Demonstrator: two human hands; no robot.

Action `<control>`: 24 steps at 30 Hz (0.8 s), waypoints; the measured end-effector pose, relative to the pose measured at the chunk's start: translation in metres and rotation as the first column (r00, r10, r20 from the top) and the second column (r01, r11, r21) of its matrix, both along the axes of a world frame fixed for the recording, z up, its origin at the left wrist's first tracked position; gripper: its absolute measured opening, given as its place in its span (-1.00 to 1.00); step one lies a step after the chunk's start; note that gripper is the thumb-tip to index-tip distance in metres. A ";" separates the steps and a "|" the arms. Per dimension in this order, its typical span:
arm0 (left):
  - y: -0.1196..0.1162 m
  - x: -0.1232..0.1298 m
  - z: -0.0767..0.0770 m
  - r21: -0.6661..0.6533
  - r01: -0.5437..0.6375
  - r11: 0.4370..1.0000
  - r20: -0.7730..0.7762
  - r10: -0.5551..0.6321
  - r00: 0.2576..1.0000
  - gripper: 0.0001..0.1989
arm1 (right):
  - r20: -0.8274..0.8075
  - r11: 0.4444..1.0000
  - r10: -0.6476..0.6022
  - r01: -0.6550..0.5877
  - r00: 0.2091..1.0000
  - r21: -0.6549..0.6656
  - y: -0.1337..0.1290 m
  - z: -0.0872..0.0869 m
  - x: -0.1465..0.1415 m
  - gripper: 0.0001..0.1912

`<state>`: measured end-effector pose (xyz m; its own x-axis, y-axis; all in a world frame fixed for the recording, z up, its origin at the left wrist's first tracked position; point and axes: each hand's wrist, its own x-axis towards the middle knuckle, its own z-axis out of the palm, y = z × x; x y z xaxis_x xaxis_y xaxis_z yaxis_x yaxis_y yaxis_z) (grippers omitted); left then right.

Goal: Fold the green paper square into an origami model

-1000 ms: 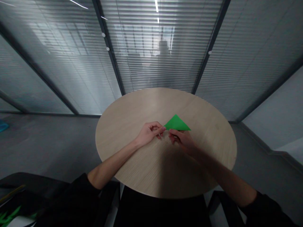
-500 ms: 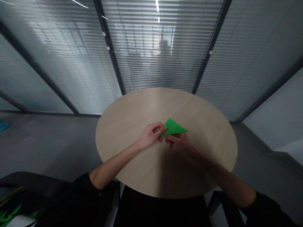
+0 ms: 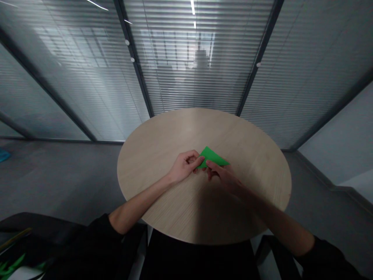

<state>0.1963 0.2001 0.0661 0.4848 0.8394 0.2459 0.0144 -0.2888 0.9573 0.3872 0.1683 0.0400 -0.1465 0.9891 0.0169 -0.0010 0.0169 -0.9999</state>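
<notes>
A green piece of folded paper (image 3: 214,156), roughly triangular, is held above the middle of the round wooden table (image 3: 192,124). My left hand (image 3: 185,165) pinches its left corner, the thumb lying on top. On the lower edge, close to the left thumb, my right hand (image 3: 223,175) grips the paper with its thumb on the upper face. The right fingers are partly hidden behind and beneath the sheet.
Glass panels with blinds (image 3: 195,85) stand behind the table. A dark chair (image 3: 37,221) is at the lower left, with green and white items on it. Something blue (image 3: 4,155) lies on the floor at the far left.
My right thumb has moved up from below the paper's lower edge onto its face. The paper has shifted slightly left.
</notes>
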 end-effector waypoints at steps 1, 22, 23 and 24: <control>0.000 0.000 0.000 0.008 -0.017 1.000 -0.011 0.017 1.000 -0.59 | -0.055 0.997 -0.075 0.076 0.996 0.012 0.000 0.002 0.000 -0.64; -0.001 0.002 0.003 -0.054 -0.033 0.998 0.062 0.037 0.997 -0.58 | -0.065 0.992 -0.070 0.076 0.995 0.101 -0.005 0.013 -0.007 -0.65; -0.001 0.002 0.003 -0.061 -0.029 0.998 0.067 0.033 0.997 -0.58 | -0.070 0.992 -0.069 0.076 0.995 0.097 -0.004 0.013 -0.006 -0.65; -0.001 0.002 0.003 -0.065 -0.026 0.998 0.073 0.030 0.997 -0.59 | -0.077 0.993 -0.067 0.074 0.995 0.094 -0.004 0.012 -0.006 -0.66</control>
